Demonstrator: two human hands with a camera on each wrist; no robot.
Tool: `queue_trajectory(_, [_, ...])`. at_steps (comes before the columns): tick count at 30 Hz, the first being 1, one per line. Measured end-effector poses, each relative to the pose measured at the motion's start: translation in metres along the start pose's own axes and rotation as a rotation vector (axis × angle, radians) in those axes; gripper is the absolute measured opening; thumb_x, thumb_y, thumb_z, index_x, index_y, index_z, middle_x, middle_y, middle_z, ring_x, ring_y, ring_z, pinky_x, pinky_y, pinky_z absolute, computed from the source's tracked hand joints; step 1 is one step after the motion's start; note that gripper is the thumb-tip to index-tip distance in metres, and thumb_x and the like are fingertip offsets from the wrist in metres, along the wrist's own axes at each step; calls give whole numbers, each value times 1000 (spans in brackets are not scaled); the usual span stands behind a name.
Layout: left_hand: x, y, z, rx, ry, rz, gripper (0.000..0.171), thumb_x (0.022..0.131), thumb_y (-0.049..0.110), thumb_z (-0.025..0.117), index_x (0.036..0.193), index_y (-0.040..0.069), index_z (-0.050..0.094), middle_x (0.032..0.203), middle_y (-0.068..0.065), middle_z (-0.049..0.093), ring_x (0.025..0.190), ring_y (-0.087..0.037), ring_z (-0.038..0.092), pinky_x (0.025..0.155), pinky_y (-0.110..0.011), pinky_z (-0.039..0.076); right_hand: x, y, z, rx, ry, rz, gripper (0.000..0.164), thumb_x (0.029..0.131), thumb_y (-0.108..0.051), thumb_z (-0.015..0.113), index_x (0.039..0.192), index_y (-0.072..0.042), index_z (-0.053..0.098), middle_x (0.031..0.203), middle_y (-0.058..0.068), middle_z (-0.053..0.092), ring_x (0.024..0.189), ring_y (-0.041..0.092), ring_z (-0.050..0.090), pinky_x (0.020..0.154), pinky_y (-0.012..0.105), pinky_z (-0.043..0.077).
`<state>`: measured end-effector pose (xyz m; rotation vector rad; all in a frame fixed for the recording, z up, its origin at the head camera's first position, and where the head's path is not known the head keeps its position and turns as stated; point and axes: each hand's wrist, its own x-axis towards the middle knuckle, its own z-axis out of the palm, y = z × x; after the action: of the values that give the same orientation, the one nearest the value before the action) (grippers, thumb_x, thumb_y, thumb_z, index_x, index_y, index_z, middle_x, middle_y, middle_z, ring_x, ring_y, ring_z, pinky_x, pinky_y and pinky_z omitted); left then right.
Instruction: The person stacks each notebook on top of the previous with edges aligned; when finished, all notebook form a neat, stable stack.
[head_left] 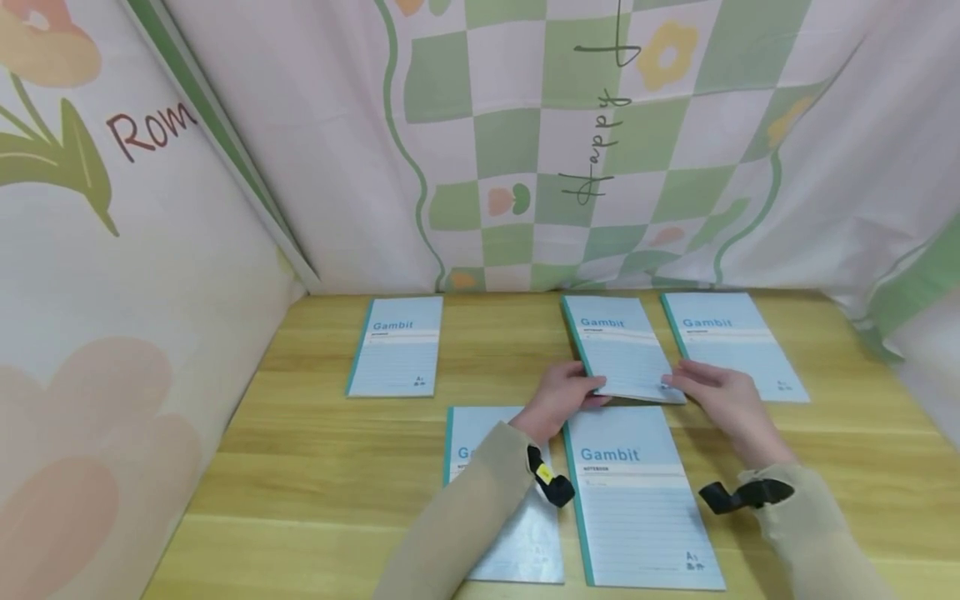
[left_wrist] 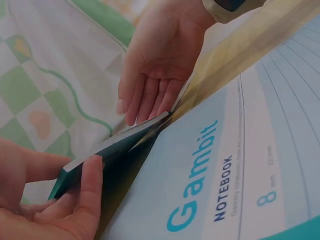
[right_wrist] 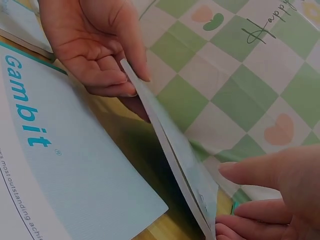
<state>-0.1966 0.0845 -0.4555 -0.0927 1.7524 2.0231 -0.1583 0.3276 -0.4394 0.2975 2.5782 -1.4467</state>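
Observation:
In the head view, a light-blue Gambit notebook (head_left: pixel 626 350) with a teal spine lies at the back, its near edge raised off the table. My left hand (head_left: pixel 562 396) grips its near left corner, thumb on the cover and fingers beneath. In the left wrist view, the same hand (left_wrist: pixel 55 195) pinches the spine end. My right hand (head_left: pixel 723 400) is at the near right corner. Its fingers look nearly straight in the right wrist view, and the thumb (right_wrist: pixel 250 172) stands apart from the cover. Whether those fingers touch the underside is hard to tell.
Another notebook (head_left: pixel 738 346) lies to the right, partly behind my right hand. One notebook (head_left: pixel 397 350) sits at the back left. Two larger-looking ones lie in front: one (head_left: pixel 641 517) in the middle, another (head_left: pixel 517 550) under my left forearm. A patterned curtain (head_left: pixel 510 150) hangs behind the wooden table (head_left: pixel 300 483).

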Motion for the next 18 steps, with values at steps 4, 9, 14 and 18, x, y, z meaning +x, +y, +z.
queue_trajectory(4, [0,-1,3,-13,-5,-7,25,98,10,68,122,7,69,98,-3,71,89,-17,72,82,-31,59,0,0,-1,-2,13,4,89,95,-59,63,156,-1,35,152,25,42,145,49,23,113,66,25])
queue_trajectory(9, [-3,1,3,-44,-17,18,24,98,10,68,122,7,69,100,-3,71,91,-18,72,84,-31,59,-1,1,-2,-8,13,9,84,99,-56,59,156,-1,33,157,27,32,146,52,18,113,68,22])
queue_trajectory(14, [-7,2,2,-96,-50,44,24,98,7,67,122,4,68,101,-6,71,93,-20,72,84,-32,59,0,3,-3,-18,-3,24,83,101,-59,53,156,1,34,156,33,31,137,50,39,108,63,35])
queue_trajectory(18, [-8,2,1,-134,-74,50,24,98,4,66,122,1,68,103,-8,71,95,-23,71,85,-34,59,1,4,-4,-35,-10,21,77,102,-55,54,153,1,39,152,34,37,108,27,63,89,33,51])
